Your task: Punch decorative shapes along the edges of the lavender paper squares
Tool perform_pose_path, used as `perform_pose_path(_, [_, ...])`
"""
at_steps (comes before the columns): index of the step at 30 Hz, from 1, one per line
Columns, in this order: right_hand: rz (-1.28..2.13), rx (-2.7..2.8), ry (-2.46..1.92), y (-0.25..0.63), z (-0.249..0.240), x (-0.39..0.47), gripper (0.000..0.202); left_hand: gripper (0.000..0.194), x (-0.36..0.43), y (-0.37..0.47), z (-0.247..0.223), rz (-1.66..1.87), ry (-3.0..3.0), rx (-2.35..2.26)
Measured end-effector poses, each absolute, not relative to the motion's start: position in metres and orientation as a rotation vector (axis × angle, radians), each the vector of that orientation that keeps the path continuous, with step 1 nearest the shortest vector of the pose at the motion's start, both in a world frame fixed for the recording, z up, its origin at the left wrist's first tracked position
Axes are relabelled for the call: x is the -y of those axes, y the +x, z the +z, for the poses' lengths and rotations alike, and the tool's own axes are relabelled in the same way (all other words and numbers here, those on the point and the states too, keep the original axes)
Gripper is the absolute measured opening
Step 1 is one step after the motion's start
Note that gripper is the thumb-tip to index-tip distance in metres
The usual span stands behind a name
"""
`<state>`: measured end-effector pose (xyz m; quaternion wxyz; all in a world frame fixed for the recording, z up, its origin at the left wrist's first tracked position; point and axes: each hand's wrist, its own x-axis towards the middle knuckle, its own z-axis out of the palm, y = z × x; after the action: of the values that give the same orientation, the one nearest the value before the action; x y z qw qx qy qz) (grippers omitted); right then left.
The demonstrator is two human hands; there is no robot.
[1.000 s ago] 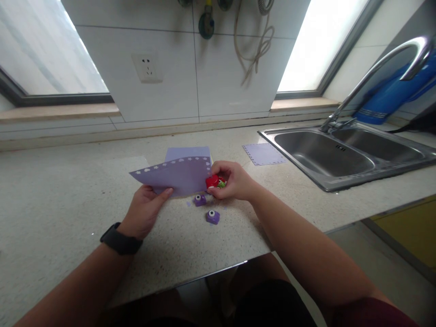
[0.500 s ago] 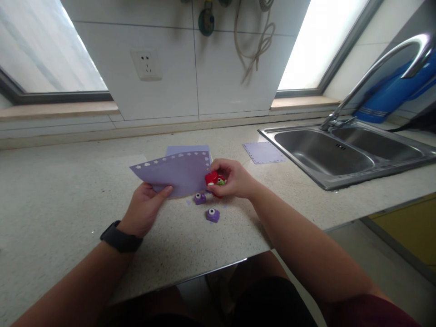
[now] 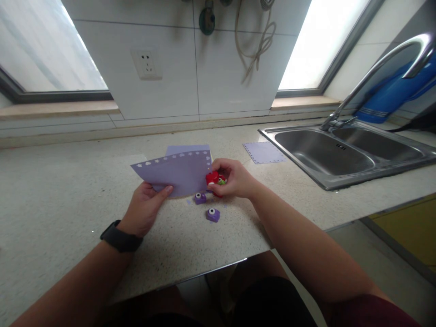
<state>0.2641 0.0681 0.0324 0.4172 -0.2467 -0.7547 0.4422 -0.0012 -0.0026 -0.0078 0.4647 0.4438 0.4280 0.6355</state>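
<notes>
My left hand [image 3: 146, 204] pinches the lower left edge of a purple sheet of paper [image 3: 180, 175], thumb on top. Small cut-out shapes, such as stars and flowers, run along the sheet's far edge and down its right side. My right hand [image 3: 233, 178] is closed around a red craft punch [image 3: 212, 177] with a bit of green and white on it, set against the sheet's right edge. Just below on the counter lie a purple craft punch [image 3: 200, 198] and a second purple punch [image 3: 213, 215], each with a star mark on a white round button.
Behind the held sheet lies more purple paper [image 3: 187, 148]. Another purple sheet with a punched border [image 3: 264, 153] rests beside the steel sink [image 3: 327, 181]. Small purple scraps [image 3: 188, 202] dot the speckled counter [image 3: 68, 190]. A faucet [image 3: 374, 68] arches over the sink.
The purple sheet has shifted very slightly to the right at its far left corner. Both hands keep their holds almost unmoved.
</notes>
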Motion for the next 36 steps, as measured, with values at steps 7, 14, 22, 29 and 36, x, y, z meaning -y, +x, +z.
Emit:
perform_pose_path(7, [1.12, 1.882, -0.62, 0.264, 0.034, -0.067, 0.03, 0.044, 0.003, -0.001, -0.005, 1.533, 1.11, -1.07])
perform_pose_path(14, [1.076, 1.874, -0.598, 0.266, 0.037, -0.065, 0.031, 0.041, 0.006, -0.001, -0.001, 1.485, 1.127, -1.153])
perform_pose_path(22, [0.944, 1.972, -0.571, 0.268, 0.038, -0.063, 0.031, 0.035, 0.006, -0.007, -0.007, 1.432, 1.145, -1.142])
perform_pose_path(29, [0.594, 2.108, -0.489, 0.267, 0.05, -0.051, 0.025, 0.028, 0.004, -0.005, -0.005, 1.476, 1.225, -1.128])
perform_pose_path(36, [0.416, 2.203, -0.293, 0.266, 0.057, -0.043, 0.022, 0.011, 0.007, -0.001, 0.005, 1.469, 1.346, -1.034])
